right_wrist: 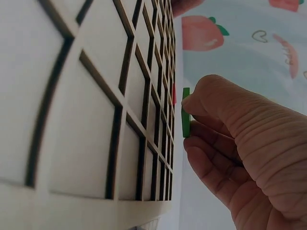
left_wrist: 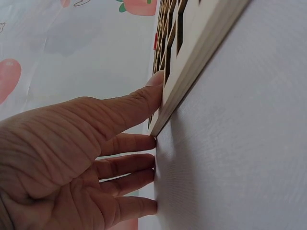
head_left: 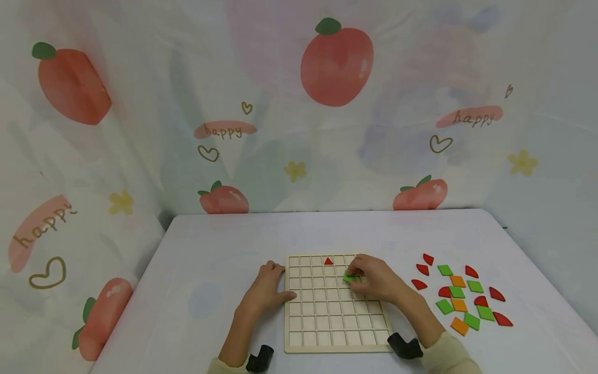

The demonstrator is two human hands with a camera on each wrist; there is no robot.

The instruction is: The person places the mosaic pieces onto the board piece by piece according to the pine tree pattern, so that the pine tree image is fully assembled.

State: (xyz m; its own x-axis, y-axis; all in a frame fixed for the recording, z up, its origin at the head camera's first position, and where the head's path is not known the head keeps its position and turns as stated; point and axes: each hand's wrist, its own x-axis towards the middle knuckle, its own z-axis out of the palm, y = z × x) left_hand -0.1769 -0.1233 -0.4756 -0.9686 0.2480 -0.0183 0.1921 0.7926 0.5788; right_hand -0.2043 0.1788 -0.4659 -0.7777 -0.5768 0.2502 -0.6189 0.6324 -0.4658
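Note:
A pale wooden grid board (head_left: pixel 308 349) lies on the white table, and a red triangle tile (head_left: pixel 329 261) sits in its far row. My right hand (head_left: pixel 376 278) pinches a green tile (right_wrist: pixel 186 112) between thumb and fingers, just above the board's far right part. In the right wrist view the tile appears edge-on, apart from the grid. My left hand (head_left: pixel 265 289) rests at the board's left edge. Its thumb (left_wrist: pixel 152 86) touches the rim from above, while the straight fingers (left_wrist: pixel 129 165) reach down beside the edge to the table.
To the right of the board lie scattered loose tiles: several green diamonds (head_left: pixel 444 306), some orange squares (head_left: pixel 459 326) and several red rounded wedges (head_left: pixel 502 319). A printed cloth (head_left: pixel 271 67) hangs behind the table (head_left: pixel 219 239). Black wrist mounts (head_left: pixel 404 346) sit near both sleeves.

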